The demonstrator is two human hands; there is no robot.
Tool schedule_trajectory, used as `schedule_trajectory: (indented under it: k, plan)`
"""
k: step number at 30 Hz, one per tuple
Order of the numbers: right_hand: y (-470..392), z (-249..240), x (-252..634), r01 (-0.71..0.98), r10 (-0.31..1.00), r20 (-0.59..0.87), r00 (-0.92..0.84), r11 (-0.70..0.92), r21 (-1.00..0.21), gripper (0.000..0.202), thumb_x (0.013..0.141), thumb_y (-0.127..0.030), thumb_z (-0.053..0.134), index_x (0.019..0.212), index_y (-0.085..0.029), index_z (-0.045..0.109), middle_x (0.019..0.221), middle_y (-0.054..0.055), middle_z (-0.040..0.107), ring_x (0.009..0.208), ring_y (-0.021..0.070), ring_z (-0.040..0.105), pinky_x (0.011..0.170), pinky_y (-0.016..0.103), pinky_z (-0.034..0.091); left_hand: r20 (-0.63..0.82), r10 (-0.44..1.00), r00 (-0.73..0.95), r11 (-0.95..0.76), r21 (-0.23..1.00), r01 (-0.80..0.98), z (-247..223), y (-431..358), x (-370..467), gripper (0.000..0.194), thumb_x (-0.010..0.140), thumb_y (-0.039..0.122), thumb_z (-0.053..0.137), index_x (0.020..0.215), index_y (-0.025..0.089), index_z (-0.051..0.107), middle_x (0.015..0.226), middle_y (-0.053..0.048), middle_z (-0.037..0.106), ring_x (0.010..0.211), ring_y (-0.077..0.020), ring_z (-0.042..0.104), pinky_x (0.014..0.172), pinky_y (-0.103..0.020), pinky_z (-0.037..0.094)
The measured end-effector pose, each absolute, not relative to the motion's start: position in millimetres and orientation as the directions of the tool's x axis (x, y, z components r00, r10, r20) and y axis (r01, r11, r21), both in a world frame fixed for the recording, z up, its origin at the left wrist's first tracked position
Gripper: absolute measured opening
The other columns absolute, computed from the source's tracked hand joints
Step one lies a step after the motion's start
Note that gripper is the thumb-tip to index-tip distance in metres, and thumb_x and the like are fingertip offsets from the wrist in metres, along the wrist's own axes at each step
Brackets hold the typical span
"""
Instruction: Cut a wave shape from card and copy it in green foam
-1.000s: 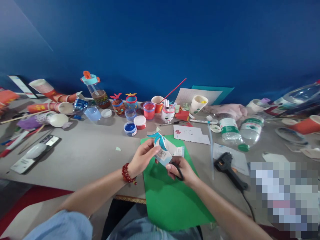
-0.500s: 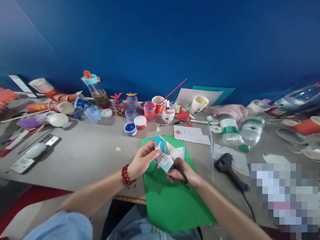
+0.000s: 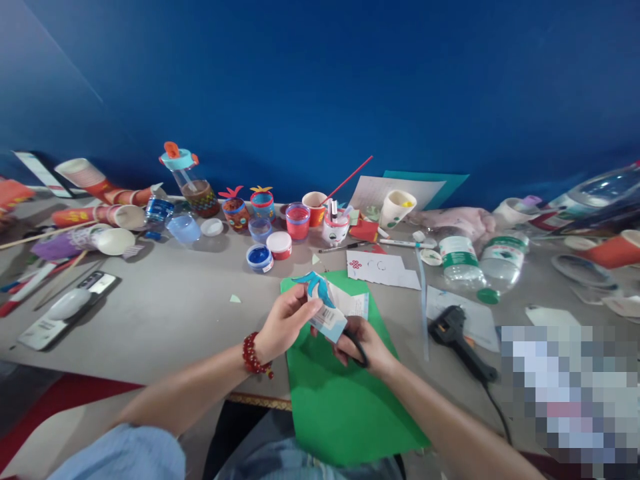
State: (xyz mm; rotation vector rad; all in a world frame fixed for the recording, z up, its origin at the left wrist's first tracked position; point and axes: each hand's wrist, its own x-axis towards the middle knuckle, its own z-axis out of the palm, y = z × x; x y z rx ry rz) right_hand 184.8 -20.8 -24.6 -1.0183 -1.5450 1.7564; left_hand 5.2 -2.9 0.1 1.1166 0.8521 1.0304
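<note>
My left hand point(image 3: 286, 319) pinches a piece of white and light-blue printed card point(image 3: 327, 319) that has a bright blue painted shape on its upper part. In my right hand point(image 3: 367, 343) is a pair of black-handled scissors point(image 3: 359, 348), its fingers wrapped about the loops. The blades are hidden behind the card, so I cannot tell how far apart they are. Both hands are over a green sheet point(image 3: 345, 400) that overhangs the table's front edge.
A glue gun point(image 3: 463, 343) lies on the right, near plastic bottles point(image 3: 460, 260). Paint pots point(image 3: 260, 257) and decorated cups point(image 3: 336, 230) line the back. At left are a phone point(image 3: 70, 310) and stacked paper cups point(image 3: 100, 215). A blue wall point(image 3: 320, 87) closes off the far side.
The card and my left hand have turned very slightly. The scissor handles have shifted a little to the left with my right hand. Both holds are unchanged.
</note>
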Motion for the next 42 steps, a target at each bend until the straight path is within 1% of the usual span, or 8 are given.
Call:
schedule_trajectory:
  k: [4,7,11,19,23,26,30,42]
  plan:
    - [-22.6,-27.6,182.9,0.059,0.836,-0.161,-0.524,-0.153,-0.986,0.049,0.077,-0.057,0.06,0.08,-0.008,0.066,0.042,-0.002,0.051,0.036,0.0073,0.039,0.039,0.019,0.03,-0.039,0.95,0.311,0.111,0.97,-0.218,-1.2,-3.3,5.4,0.021,0.085,0.036,0.058,0.089,0.015,0.056,0.067,0.002,0.053,0.051,-0.0074,0.049,0.046,-0.02,0.045]
    - [-23.4,-28.1,182.2,0.065,0.843,-0.167,-0.512,-0.156,-0.986,0.052,0.076,-0.059,0.059,0.081,-0.008,0.067,0.041,-0.002,0.05,0.035,0.0076,0.039,0.039,0.02,0.029,-0.049,0.953,0.299,0.119,0.967,-0.223,-0.2,-4.0,6.1,0.021,0.084,0.036,0.06,0.085,0.016,0.056,0.067,0.002,0.053,0.052,-0.0075,0.05,0.046,-0.019,0.046]
    - [-24.2,-21.8,179.9,0.108,0.863,-0.196,-0.467,-0.164,-0.981,0.052,0.073,-0.06,0.061,0.076,-0.009,0.067,0.039,-0.003,0.047,0.035,0.0073,0.036,0.038,0.02,0.028,-0.056,0.954,0.294,0.127,0.966,-0.226,1.8,-5.0,7.0,0.023,0.082,0.038,0.061,0.08,0.016,0.055,0.067,0.002,0.054,0.053,-0.0086,0.051,0.045,-0.02,0.047]
    - [-27.3,-16.8,175.0,0.103,0.889,-0.208,-0.408,-0.181,-0.978,0.045,0.072,-0.056,0.064,0.07,-0.012,0.064,0.039,-0.004,0.044,0.034,0.0069,0.035,0.037,0.02,0.027,-0.066,0.955,0.291,0.14,0.959,-0.245,2.0,-5.3,7.8,0.022,0.081,0.037,0.062,0.086,0.017,0.058,0.067,0.001,0.055,0.053,-0.0099,0.053,0.045,-0.021,0.049]
    - [-24.7,-22.7,178.6,0.106,0.871,-0.208,-0.445,-0.179,-0.978,0.041,0.071,-0.053,0.066,0.069,-0.012,0.063,0.041,-0.004,0.047,0.034,0.0075,0.039,0.038,0.019,0.03,-0.06,0.956,0.286,0.135,0.959,-0.249,2.4,-5.9,8.5,0.019,0.081,0.036,0.063,0.084,0.017,0.06,0.066,0.0,0.056,0.052,-0.0112,0.053,0.045,-0.023,0.049]
    - [-22.5,-23.2,180.8,0.112,0.856,-0.203,-0.475,-0.17,-0.979,0.041,0.072,-0.052,0.065,0.075,-0.011,0.065,0.044,-0.003,0.05,0.037,0.0085,0.043,0.041,0.02,0.034,-0.069,0.955,0.288,0.143,0.959,-0.245,1.5,-6.9,9.3,0.02,0.08,0.037,0.063,0.081,0.017,0.061,0.063,0.0,0.055,0.05,-0.0109,0.051,0.043,-0.022,0.047]
    - [-22.2,-20.3,181.0,0.09,0.847,-0.183,-0.499,-0.16,-0.983,0.044,0.073,-0.054,0.064,0.081,-0.01,0.066,0.046,-0.003,0.05,0.038,0.0079,0.042,0.041,0.02,0.033,-0.076,0.952,0.298,0.15,0.96,-0.236,-0.3,-7.6,9.9,0.021,0.081,0.038,0.063,0.082,0.017,0.062,0.065,0.0,0.056,0.051,-0.0108,0.052,0.043,-0.022,0.047]
    - [-26.3,-30.3,179.5,0.07,0.893,-0.173,-0.416,-0.158,-0.985,0.04,0.07,-0.052,0.066,0.068,-0.012,0.061,0.043,-0.004,0.044,0.037,0.0067,0.037,0.037,0.019,0.03,-0.07,0.949,0.307,0.143,0.964,-0.223,0.1,-7.4,10.0,0.022,0.081,0.039,0.062,0.084,0.017,0.063,0.067,-0.001,0.056,0.053,-0.0107,0.052,0.044,-0.021,0.047]
